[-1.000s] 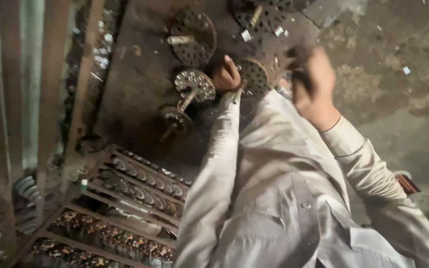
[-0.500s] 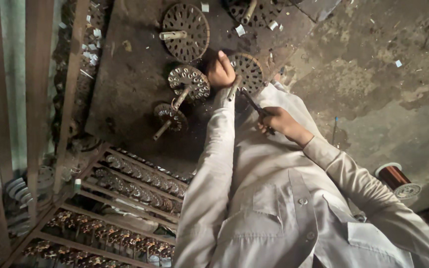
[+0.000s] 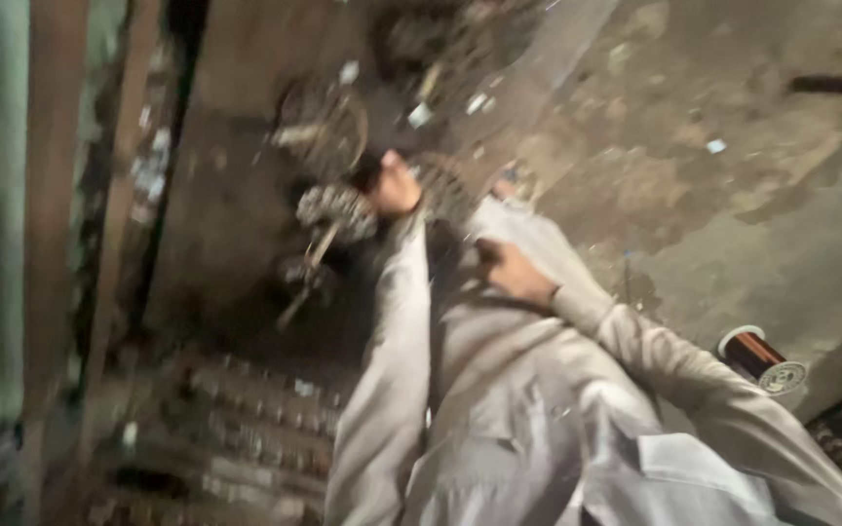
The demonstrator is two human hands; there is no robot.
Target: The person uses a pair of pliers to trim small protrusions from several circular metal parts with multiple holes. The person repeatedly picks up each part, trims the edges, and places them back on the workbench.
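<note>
Reaching forward over a pale-sleeved lap, a person works at a dark, grimy metal plate (image 3: pixel 236 224) on the workshop floor. Nearest the camera, short of the plate, the right hand (image 3: pixel 514 273) rests on the light cloth of the garment, fingers curled loosely; whether it holds anything cannot be told through the blur. Just past it, at the plate's near right edge, the left hand (image 3: pixel 394 185) is closed around the rim of a perforated round disc (image 3: pixel 445 190). Beside that hand, on the plate itself, lies a studded wheel on a short shaft (image 3: pixel 335 212), with a smaller wheel (image 3: pixel 302 275) at the shaft's other end. Beyond them sits a larger perforated disc (image 3: pixel 322 127), and another dark disc (image 3: pixel 411 39) lies at the plate's far edge (both badly smeared by camera motion).

Judging by the layout, the work looks to be in mid-course: one disc is in hand, while several others lie loose and apart on the plate. Room to move is open to the right of the plate, over bare stained concrete (image 3: pixel 694 175), where a spool of copper wire (image 3: pixel 760 356) stands well clear. Left of the plate, upright rusty bars (image 3: pixel 46 195) and racks of small parts (image 3: pixel 246 429) hem things in.
</note>
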